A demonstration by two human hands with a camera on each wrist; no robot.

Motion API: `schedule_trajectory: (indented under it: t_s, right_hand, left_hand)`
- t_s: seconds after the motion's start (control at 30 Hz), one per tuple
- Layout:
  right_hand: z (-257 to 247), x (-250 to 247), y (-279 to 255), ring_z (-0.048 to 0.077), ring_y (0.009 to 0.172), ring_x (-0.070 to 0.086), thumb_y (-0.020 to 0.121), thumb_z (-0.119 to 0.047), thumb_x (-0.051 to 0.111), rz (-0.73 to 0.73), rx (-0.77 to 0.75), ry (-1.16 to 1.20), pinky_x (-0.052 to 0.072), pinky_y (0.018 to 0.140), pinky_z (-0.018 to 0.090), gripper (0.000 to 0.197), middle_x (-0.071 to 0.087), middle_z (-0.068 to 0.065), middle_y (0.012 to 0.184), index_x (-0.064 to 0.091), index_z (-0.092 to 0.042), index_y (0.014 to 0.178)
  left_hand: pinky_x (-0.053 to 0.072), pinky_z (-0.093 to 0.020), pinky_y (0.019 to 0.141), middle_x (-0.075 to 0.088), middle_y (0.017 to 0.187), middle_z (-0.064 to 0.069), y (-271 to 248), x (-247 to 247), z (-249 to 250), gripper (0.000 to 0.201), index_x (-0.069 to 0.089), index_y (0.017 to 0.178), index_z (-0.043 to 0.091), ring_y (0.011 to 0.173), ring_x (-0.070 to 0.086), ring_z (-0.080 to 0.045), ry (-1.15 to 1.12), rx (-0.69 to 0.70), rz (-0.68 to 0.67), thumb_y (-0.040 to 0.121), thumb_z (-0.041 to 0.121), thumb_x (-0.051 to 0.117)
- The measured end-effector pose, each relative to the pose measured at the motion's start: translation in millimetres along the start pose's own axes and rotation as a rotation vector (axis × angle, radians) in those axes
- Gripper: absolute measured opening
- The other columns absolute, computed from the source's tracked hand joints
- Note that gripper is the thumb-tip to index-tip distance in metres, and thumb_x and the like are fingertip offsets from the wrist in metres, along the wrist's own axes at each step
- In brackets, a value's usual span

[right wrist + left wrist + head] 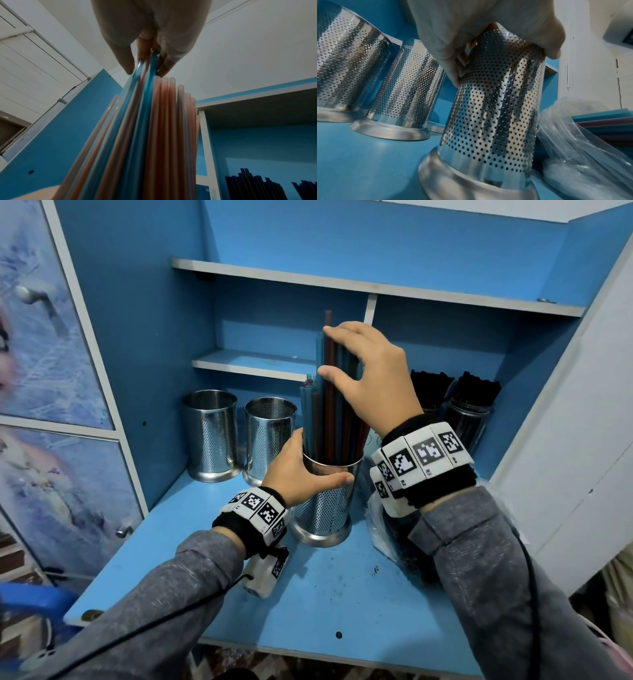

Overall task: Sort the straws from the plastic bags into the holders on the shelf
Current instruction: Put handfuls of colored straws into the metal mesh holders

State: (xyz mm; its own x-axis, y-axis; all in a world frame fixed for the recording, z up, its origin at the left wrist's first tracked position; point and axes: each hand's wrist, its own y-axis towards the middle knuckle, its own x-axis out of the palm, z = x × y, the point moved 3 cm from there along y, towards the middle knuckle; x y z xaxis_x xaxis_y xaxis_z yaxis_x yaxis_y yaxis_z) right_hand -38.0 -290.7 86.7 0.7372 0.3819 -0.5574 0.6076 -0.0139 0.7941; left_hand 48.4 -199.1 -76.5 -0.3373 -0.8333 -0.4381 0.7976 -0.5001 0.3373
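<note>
Perforated steel holder (pixel 323 501), centre of the frame, is gripped at the rim by the left hand (pixel 301 470). The right hand (pixel 370 374) directly above pinches the upper part of the straws (pixel 329 412) standing inside. Risk: uneven release may splay straws or tip the holder toward the plastic bag (pixel 583 142)

Blue and reddish-brown straws (pixel 329 405) fill a silver, dot-perforated holder (pixel 323 508).

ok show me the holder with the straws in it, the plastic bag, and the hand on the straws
holder (pixel 323 508), head view, perforated wall.
plastic bag (pixel 573 135), left wrist view, crinkled side.
right hand (pixel 373 374), head view, back of hand.
</note>
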Motion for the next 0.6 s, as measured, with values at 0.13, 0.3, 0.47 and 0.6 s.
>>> schedule_trajectory:
  t_s: [0.13,0.3,0.47,0.6]
  right_hand:
    - [-2.1,-4.4,-11.0,0.015,0.127,0.050,0.091,-0.013,0.065,0.029,-0.014,0.023,0.028,0.108,0.009,0.041,0.056,0.006,0.134,0.059,-0.007,0.131]
    - [1.2,-11.5,-18.6,0.013,0.138,0.035,0.092,-0.007,0.060,0.028,-0.023,0.051,0.025,0.116,0.018,0.050,0.037,0.006,0.149,0.048,-0.005,0.140]
    - [6.2,-9.7,-25.1,0.017,0.113,0.055,0.091,-0.010,0.064,0.005,-0.030,0.035,0.038,0.100,0.013,0.040,0.059,0.010,0.121,0.058,-0.005,0.130]
    - [8.2,-7.4,-33.2,0.015,0.105,0.057,0.093,-0.011,0.063,-0.001,-0.025,0.049,0.041,0.095,0.016,0.044,0.062,0.008,0.114,0.055,-0.007,0.136]
  left_hand:
    - [0.048,-0.034,0.101,0.058,0.129,0.014,-1.1,0.7,1.4,0.109,0.038,0.134,0.036,0.116,0.056,-0.006,0.035,0.006,0.002,0.042,0.076,0.081]
    - [0.048,-0.038,0.101,0.058,0.127,0.013,-1.0,-0.4,2.0,0.106,0.039,0.133,0.034,0.115,0.056,-0.007,0.028,0.010,0.001,0.045,0.073,0.082]
    - [0.049,-0.039,0.100,0.058,0.127,0.013,-0.9,-0.3,1.2,0.106,0.038,0.133,0.035,0.115,0.057,-0.007,0.026,0.016,-0.002,0.044,0.075,0.081]
    - [0.050,-0.037,0.099,0.059,0.125,0.015,-0.8,-0.3,1.5,0.104,0.039,0.132,0.038,0.113,0.058,-0.004,0.017,0.026,0.009,0.044,0.074,0.082]
